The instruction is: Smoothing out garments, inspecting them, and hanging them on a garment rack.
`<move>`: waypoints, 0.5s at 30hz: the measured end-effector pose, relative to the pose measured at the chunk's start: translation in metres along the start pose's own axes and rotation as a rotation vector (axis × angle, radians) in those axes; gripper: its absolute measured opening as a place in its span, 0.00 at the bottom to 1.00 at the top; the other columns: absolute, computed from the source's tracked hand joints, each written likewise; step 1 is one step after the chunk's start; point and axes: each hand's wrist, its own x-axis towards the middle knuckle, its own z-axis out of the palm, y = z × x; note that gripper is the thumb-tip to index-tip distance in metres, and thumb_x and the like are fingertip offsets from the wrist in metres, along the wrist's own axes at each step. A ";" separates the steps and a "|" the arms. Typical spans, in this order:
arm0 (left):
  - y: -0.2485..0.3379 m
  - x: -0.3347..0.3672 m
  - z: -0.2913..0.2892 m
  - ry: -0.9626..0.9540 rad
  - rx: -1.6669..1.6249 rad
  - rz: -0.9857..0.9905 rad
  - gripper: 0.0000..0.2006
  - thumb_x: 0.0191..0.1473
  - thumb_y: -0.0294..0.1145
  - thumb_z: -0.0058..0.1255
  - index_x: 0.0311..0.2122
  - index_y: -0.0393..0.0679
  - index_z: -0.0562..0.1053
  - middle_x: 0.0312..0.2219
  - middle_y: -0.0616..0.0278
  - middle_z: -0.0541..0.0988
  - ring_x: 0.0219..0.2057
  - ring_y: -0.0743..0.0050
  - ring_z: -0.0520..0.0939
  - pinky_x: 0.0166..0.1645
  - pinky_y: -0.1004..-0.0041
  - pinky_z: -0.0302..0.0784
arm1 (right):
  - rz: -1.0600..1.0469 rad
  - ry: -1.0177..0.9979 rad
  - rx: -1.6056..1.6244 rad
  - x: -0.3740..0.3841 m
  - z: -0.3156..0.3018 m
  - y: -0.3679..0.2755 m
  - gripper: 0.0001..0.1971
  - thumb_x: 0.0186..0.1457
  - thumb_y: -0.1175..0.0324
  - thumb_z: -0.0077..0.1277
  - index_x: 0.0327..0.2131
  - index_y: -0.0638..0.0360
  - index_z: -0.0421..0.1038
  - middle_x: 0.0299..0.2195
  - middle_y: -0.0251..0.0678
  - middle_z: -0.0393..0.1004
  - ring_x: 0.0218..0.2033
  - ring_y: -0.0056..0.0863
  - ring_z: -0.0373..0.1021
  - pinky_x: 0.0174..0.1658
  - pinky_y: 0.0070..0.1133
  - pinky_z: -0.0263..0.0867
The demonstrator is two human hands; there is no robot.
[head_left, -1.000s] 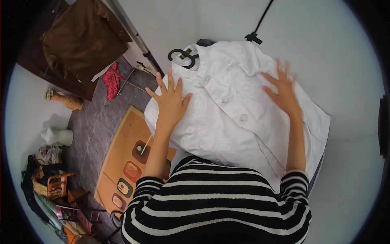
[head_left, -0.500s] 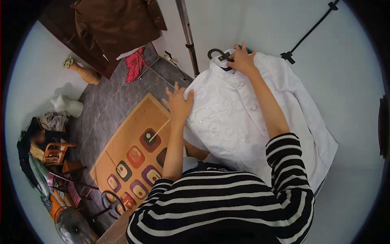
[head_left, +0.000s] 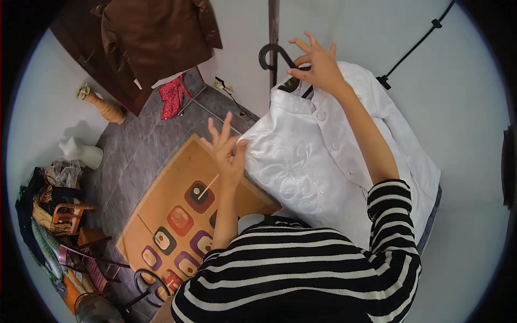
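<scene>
A white buttoned jacket (head_left: 355,129) with shiny embroidery hangs in front of me, its stand collar at the top. Out of the collar rises a black clothes hanger (head_left: 265,58), hook upward and to the left. Thumb and fingertips of my right hand (head_left: 325,67) pinch the hanger just below the hook; the other fingers are spread. At the garment's left shoulder edge, my left hand (head_left: 229,153) pinches the white fabric between thumb and index finger, other fingers raised. The hanger's lower part is hidden inside the jacket.
Behind the hook stands a metal pole (head_left: 273,27). A brown jacket (head_left: 161,37) hangs at the far left, above a red cloth (head_left: 173,97). A patterned tan rug (head_left: 156,204) covers part of the floor. Along the left are a wicker vase (head_left: 110,112), a mannequin torso (head_left: 83,153) and a fan (head_left: 99,309).
The hanger's hook has come up and left, showing more above the collar. My right hand has risen slightly with it. My left hand has moved down and left, fingers now pinching the shoulder edge.
</scene>
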 end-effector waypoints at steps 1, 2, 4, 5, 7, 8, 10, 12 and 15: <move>-0.003 0.000 -0.011 0.002 0.002 0.002 0.13 0.52 0.40 0.51 0.23 0.41 0.75 0.56 0.60 0.65 0.63 0.47 0.46 0.57 0.39 0.17 | -0.004 0.030 0.027 0.003 -0.003 -0.009 0.11 0.40 0.59 0.60 0.22 0.55 0.77 0.54 0.23 0.62 0.63 0.37 0.44 0.56 0.58 0.25; -0.004 0.000 -0.027 0.060 -0.034 -0.064 0.14 0.52 0.41 0.51 0.23 0.41 0.74 0.56 0.60 0.65 0.63 0.47 0.46 0.57 0.39 0.17 | 0.001 0.066 0.083 0.009 -0.003 -0.023 0.10 0.39 0.60 0.61 0.22 0.55 0.77 0.53 0.24 0.64 0.62 0.38 0.45 0.57 0.57 0.25; -0.011 0.001 -0.058 0.146 -0.078 -0.177 0.16 0.55 0.40 0.49 0.22 0.39 0.73 0.56 0.58 0.65 0.63 0.49 0.46 0.59 0.42 0.20 | -0.067 0.094 0.131 0.015 0.002 -0.058 0.11 0.39 0.59 0.61 0.21 0.55 0.77 0.52 0.24 0.66 0.62 0.37 0.47 0.56 0.59 0.26; -0.018 -0.002 -0.074 0.157 -0.066 -0.182 0.16 0.55 0.40 0.49 0.22 0.39 0.73 0.56 0.58 0.65 0.63 0.49 0.46 0.59 0.42 0.20 | -0.129 0.125 0.169 0.013 0.006 -0.079 0.11 0.38 0.58 0.61 0.20 0.55 0.77 0.50 0.24 0.67 0.61 0.37 0.48 0.55 0.60 0.27; -0.037 -0.008 -0.113 0.232 -0.248 -0.114 0.15 0.55 0.38 0.49 0.22 0.38 0.72 0.56 0.57 0.64 0.63 0.51 0.45 0.60 0.47 0.24 | -0.200 0.139 0.234 0.012 0.018 -0.124 0.12 0.38 0.58 0.62 0.19 0.56 0.75 0.49 0.23 0.68 0.60 0.37 0.49 0.55 0.60 0.28; -0.041 -0.009 -0.129 0.253 -0.236 -0.119 0.14 0.55 0.37 0.49 0.22 0.38 0.71 0.56 0.57 0.64 0.64 0.52 0.45 0.61 0.50 0.25 | -0.268 0.140 0.237 0.014 0.020 -0.143 0.12 0.37 0.58 0.62 0.18 0.56 0.74 0.49 0.23 0.68 0.60 0.36 0.50 0.55 0.60 0.29; -0.046 -0.014 -0.167 0.286 -0.157 -0.100 0.14 0.55 0.38 0.49 0.23 0.38 0.71 0.56 0.57 0.64 0.64 0.52 0.45 0.61 0.50 0.25 | -0.365 0.158 0.246 0.020 0.028 -0.179 0.13 0.38 0.58 0.62 0.16 0.56 0.73 0.49 0.21 0.68 0.59 0.35 0.51 0.55 0.60 0.31; -0.049 -0.015 -0.202 0.327 -0.042 -0.055 0.15 0.55 0.42 0.49 0.24 0.40 0.73 0.56 0.59 0.64 0.64 0.52 0.44 0.60 0.44 0.22 | -0.422 0.171 0.285 0.034 0.035 -0.211 0.13 0.38 0.58 0.61 0.16 0.56 0.73 0.48 0.21 0.68 0.59 0.35 0.51 0.55 0.60 0.31; -0.043 -0.035 -0.258 0.370 0.115 -0.105 0.16 0.54 0.45 0.48 0.26 0.44 0.76 0.56 0.63 0.64 0.64 0.52 0.43 0.57 0.39 0.17 | -0.514 0.191 0.344 0.040 0.061 -0.271 0.11 0.38 0.59 0.61 0.18 0.55 0.75 0.47 0.20 0.69 0.59 0.35 0.52 0.55 0.60 0.32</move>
